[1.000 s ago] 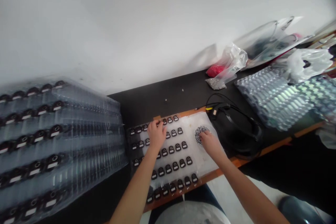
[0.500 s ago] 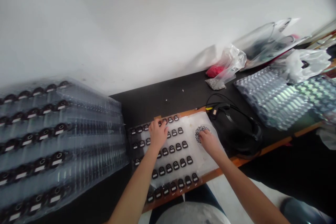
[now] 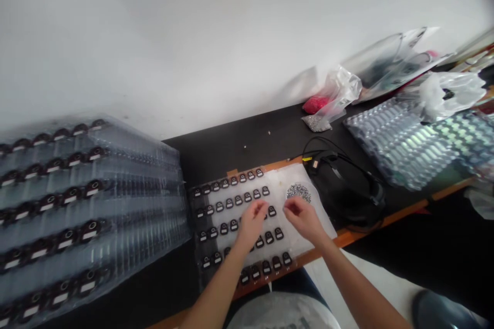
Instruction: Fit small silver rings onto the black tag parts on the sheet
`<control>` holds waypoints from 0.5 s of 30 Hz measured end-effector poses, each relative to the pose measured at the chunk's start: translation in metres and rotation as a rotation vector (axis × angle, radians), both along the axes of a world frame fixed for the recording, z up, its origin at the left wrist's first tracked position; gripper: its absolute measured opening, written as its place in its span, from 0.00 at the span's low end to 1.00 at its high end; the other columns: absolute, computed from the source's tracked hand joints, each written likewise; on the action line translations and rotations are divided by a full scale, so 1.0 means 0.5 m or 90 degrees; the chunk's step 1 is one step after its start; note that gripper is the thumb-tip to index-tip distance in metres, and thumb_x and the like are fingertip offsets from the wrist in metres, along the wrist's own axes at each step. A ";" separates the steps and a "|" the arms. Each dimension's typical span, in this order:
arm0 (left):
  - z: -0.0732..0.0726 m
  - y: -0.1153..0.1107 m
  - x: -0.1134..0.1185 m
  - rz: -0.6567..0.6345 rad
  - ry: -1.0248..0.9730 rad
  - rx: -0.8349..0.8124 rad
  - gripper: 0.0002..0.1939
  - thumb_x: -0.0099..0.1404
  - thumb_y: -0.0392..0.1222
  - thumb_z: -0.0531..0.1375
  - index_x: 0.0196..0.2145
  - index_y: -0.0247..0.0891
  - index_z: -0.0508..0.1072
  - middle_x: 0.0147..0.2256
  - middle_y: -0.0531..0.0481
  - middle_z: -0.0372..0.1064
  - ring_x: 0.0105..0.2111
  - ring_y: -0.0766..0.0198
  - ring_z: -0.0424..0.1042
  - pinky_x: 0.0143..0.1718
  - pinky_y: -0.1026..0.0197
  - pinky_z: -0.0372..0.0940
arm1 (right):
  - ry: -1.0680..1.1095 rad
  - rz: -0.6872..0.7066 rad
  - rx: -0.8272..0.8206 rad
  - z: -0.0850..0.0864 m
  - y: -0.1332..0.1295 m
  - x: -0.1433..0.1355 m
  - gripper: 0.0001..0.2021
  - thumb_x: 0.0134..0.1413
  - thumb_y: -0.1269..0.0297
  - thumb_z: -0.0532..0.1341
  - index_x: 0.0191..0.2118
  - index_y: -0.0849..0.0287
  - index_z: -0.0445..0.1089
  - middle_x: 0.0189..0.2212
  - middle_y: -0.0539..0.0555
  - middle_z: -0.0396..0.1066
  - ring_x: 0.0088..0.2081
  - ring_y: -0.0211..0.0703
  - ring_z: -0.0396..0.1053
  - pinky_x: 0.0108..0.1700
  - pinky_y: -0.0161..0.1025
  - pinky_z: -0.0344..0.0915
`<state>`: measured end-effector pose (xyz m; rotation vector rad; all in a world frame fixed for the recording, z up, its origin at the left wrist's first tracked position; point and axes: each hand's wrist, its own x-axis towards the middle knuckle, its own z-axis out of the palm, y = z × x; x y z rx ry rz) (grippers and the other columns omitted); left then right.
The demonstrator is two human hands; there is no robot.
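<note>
The left hand [image 3: 252,221] is over the tray [image 3: 231,192], thumb and fingers drawn close together. The right hand [image 3: 304,218] faces it across a narrow gap, its fingertips curled into a similar close pinch. Whether either pinch has anything in it I cannot tell; the tips are too small and blurred.

The pile [image 3: 299,192] of small silvery and dark bits is just beyond the right hand's fingers, on the white sheet [image 3: 318,221]. Such bits look hard and nearly weightless, probably metal, and likely to slip or roll from a loose hold. Fingertips, gripping one by its sides, should suit better than the whole hand; a scoop would likely bring several.

Rows of black parts [image 3: 266,267], each with a pale label and most with a visible ring, sit in the tray beneath the left hand and to both sides of it. They look light and stiff, best held by their side edges, clear of the ring. The tray seems thin, clear plastic, likely to flex if lifted by one corner; its rim would be the place to hold, with both hands.
</note>
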<state>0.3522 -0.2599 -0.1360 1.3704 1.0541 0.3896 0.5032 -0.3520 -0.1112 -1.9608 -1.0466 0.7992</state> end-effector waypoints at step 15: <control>0.022 -0.039 -0.044 0.131 -0.085 -0.347 0.14 0.44 0.48 0.68 0.24 0.35 0.73 0.24 0.53 0.67 0.25 0.68 0.63 0.30 0.64 0.61 | -0.117 0.198 0.032 0.004 0.011 -0.098 0.08 0.54 0.75 0.51 0.32 0.59 0.66 0.31 0.53 0.64 0.32 0.39 0.64 0.35 0.35 0.62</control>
